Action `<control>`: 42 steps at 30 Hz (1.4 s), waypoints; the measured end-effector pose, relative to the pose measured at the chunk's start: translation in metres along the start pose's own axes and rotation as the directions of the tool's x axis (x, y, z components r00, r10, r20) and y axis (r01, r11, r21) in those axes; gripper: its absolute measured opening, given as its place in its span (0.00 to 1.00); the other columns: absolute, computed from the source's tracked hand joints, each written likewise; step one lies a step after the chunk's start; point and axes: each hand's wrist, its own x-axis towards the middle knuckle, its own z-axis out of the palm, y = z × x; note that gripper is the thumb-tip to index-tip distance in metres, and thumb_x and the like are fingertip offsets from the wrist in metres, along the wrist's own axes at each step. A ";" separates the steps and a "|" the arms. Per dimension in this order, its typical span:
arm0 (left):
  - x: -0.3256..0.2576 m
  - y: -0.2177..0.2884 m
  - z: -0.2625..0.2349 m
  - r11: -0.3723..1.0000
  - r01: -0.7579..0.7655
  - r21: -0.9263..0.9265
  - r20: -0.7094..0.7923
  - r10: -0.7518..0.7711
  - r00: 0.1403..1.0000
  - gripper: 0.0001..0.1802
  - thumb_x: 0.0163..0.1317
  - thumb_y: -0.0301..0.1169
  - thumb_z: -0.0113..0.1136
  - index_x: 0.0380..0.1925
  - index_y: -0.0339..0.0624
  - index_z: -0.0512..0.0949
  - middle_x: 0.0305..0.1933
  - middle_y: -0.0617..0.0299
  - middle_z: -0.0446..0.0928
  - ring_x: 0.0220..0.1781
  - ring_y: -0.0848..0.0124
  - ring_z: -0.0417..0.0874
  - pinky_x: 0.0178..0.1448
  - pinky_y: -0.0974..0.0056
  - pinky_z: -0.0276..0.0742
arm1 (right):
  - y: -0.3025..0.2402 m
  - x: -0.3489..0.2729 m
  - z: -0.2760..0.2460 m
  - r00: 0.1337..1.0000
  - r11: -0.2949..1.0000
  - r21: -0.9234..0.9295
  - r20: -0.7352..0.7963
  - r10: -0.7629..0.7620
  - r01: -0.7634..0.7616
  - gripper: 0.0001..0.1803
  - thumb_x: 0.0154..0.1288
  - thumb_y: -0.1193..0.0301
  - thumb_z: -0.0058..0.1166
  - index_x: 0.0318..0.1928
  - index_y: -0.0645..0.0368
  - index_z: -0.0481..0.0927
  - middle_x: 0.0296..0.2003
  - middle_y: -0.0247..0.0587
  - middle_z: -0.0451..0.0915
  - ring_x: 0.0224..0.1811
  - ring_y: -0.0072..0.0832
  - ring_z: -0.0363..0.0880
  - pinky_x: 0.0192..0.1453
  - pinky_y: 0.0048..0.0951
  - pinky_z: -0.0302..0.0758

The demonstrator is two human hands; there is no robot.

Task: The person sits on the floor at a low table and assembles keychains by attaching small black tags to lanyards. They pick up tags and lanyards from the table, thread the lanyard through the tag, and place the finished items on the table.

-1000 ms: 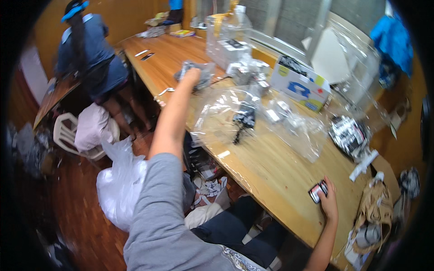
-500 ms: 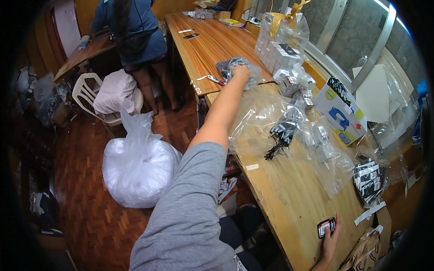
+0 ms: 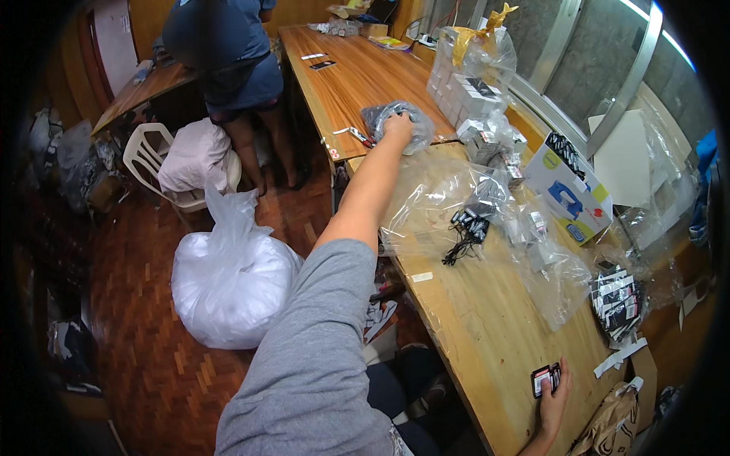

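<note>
My left hand (image 3: pixel 398 128) reaches far over the table, its fingers curled down into a crumpled clear plastic bag (image 3: pixel 420 135) with dark things inside. What the fingertips grip is hidden. Close to the table's near right, my right hand (image 3: pixel 556 403) is closed round a few small flat black-and-white cards (image 3: pixel 541 380). Just left of the plastic bag lies a cutting tool with red on its handles (image 3: pixel 360 137). A bundle of small dark pieces with black cords (image 3: pixel 468 232) rests partly under a large clear sheet bag (image 3: pixel 426 199).
White small boxes (image 3: pixel 458 95) stand stacked by the window. A printed carton (image 3: pixel 566 190) and a bundle of black-and-white packets (image 3: pixel 616 300) line the right edge. A full white plastic bag (image 3: pixel 232 285) sits on the floor near a chair (image 3: pixel 144 156); another person (image 3: pixel 239 76) stands beyond.
My left hand has shifted slightly left and lower on the plastic bag, which has been pressed into another shape. My right hand keeps hold of the cards. The other person's upper body has moved.
</note>
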 end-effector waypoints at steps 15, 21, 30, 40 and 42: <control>-0.020 -0.014 -0.025 0.973 -0.215 -0.080 -0.070 0.210 0.975 0.14 0.49 0.27 0.49 0.37 0.49 0.76 0.42 0.55 0.72 0.42 0.52 0.74 0.47 0.59 0.71 | 0.002 -0.003 0.000 1.000 0.999 -0.046 -0.024 0.004 -0.005 0.29 0.51 0.69 0.49 0.55 0.60 0.60 0.46 0.48 0.64 0.50 0.41 0.59 0.57 0.34 0.53; 0.013 -0.027 -0.056 0.816 -0.330 -0.474 -0.430 0.112 0.896 0.17 0.38 0.26 0.56 0.34 0.49 0.77 0.35 0.52 0.76 0.40 0.58 0.76 0.44 0.62 0.70 | 0.002 -0.002 0.003 0.999 0.997 -0.069 -0.046 0.016 -0.019 0.27 0.51 0.67 0.49 0.53 0.60 0.62 0.46 0.48 0.63 0.50 0.42 0.59 0.56 0.35 0.54; 0.005 0.032 -0.167 0.588 -0.320 -0.743 -0.312 0.119 0.943 0.21 0.42 0.21 0.55 0.42 0.34 0.70 0.30 0.60 0.74 0.27 0.75 0.73 0.30 0.70 0.70 | -0.011 0.002 -0.001 0.998 0.999 -0.044 -0.061 0.017 -0.020 0.25 0.54 0.67 0.48 0.53 0.59 0.62 0.45 0.49 0.64 0.49 0.42 0.60 0.56 0.35 0.55; -0.119 0.213 -0.252 0.253 -0.264 -0.931 -0.040 0.648 0.761 0.23 0.45 0.20 0.57 0.45 0.31 0.67 0.31 0.56 0.73 0.29 0.71 0.74 0.30 0.68 0.72 | -0.070 0.000 -0.050 0.893 0.981 -0.167 -0.419 -0.162 0.099 0.23 0.49 0.77 0.50 0.49 0.58 0.67 0.46 0.47 0.65 0.50 0.41 0.62 0.53 0.34 0.58; -0.142 0.242 -0.229 0.331 -0.264 -0.906 0.038 0.685 0.728 0.23 0.45 0.20 0.57 0.45 0.33 0.68 0.30 0.56 0.73 0.27 0.71 0.74 0.28 0.68 0.71 | -0.094 -0.004 -0.066 0.840 0.957 -0.208 -0.465 -0.280 0.204 0.21 0.49 0.79 0.49 0.48 0.58 0.69 0.44 0.45 0.67 0.48 0.40 0.64 0.52 0.34 0.59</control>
